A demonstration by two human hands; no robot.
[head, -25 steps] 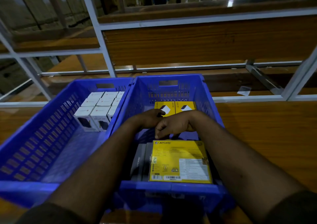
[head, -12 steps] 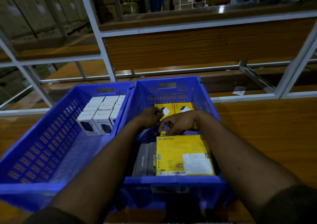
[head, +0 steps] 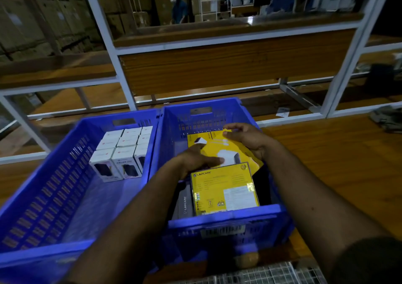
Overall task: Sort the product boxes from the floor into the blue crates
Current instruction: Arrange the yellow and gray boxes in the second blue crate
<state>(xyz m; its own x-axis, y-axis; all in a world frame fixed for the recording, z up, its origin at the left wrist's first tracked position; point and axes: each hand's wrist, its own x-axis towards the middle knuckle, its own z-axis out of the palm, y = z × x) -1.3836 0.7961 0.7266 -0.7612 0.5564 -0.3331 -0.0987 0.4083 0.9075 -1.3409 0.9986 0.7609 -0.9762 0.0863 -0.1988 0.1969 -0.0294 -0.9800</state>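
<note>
Two blue crates stand side by side on a wooden shelf. The left crate (head: 54, 188) holds several white product boxes (head: 124, 153) at its far end. Inside the right crate (head: 226, 218) a yellow Lapcare box (head: 224, 190) lies flat at the near end, with grey boxes (head: 185, 203) on edge to its left. Above it, both hands hold a tilted yellow box (head: 219, 149). My left hand (head: 198, 159) grips its near left edge. My right hand (head: 245, 140) pinches its far right corner. More yellow boxes stand at the crate's far end, mostly hidden.
White metal shelf posts (head: 108, 44) and a wooden upper shelf (head: 217, 66) rise behind the crates. Bare wooden shelf (head: 337, 164) lies right of the right crate, with a dark bundle (head: 387, 118) at the far right. A person (head: 178, 7) stands far behind.
Both hands were together low in the right crate. They have since lifted a yellow box and tilted it up over the flat Lapcare box. The camera has moved closer.
</note>
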